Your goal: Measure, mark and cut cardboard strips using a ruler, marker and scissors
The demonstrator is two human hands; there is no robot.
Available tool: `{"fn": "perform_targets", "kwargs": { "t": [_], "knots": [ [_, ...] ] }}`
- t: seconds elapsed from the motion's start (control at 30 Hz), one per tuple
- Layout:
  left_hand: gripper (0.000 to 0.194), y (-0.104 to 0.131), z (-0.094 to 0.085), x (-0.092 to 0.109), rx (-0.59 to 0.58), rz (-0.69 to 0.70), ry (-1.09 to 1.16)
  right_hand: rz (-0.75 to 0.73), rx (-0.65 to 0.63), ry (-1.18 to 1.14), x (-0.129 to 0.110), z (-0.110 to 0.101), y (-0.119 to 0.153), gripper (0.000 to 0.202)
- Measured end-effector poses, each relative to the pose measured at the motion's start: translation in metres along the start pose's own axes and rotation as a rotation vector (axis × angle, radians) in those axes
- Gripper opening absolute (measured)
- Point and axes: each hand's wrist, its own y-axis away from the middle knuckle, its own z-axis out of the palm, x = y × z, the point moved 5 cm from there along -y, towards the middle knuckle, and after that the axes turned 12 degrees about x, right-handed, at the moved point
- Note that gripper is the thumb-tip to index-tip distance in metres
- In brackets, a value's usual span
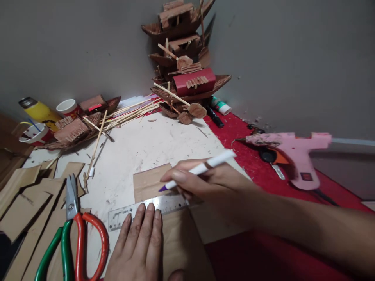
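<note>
Grey walls meet in a corner behind a pale work board on red cloth, where stacked cardboard boats stand at the back, scissors lie on cardboard offcuts at the left, and a pink glue gun rests at the right. From the head camera, the left hand lies flat with fingers spread, pressing a metal ruler across a cardboard piece, while the right hand grips a white pen, its purple tip touching the card just above the ruler's edge. Marking a line seems the step in hand, which calls for a ruler held firm and a tip kept against its edge.
</note>
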Motion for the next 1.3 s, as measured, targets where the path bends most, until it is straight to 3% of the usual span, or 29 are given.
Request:
{"fn": "perform_targets", "kwargs": {
  "t": [0.1,0.27,0.47,0.67,0.77,0.93,1.07,1.3],
  "knots": [
    [0.075,-0.001,0.0,0.001,0.026,0.001,-0.005,0.179,-0.143,-0.23,0.011,0.029,-0.013,0.029],
    [0.058,0.001,0.002,0.001,0.009,0.04,-0.018,0.12,-0.23,-0.33,0.015,0.055,-0.024,0.013],
    [0.048,0.003,0.004,0.0,-0.026,0.026,-0.021,0.17,-0.144,-0.335,0.013,0.049,-0.03,0.015],
    [0.053,0.008,0.008,-0.002,0.003,0.077,-0.004,0.121,0.071,-0.423,0.001,0.016,-0.047,0.012],
    [0.059,0.011,0.013,-0.002,-0.004,0.077,0.008,0.113,0.111,-0.399,-0.001,0.005,-0.052,0.013],
    [0.068,0.014,0.017,0.0,0.038,0.012,0.037,0.168,0.074,-0.424,0.008,0.007,-0.049,0.014],
    [0.079,0.011,0.014,0.002,0.042,0.002,0.04,0.254,-0.038,-0.36,0.017,0.02,-0.039,0.013],
    [0.078,0.003,0.006,0.001,0.012,0.048,0.002,0.181,-0.186,-0.318,0.022,0.043,-0.028,0.009]
  ]
}}
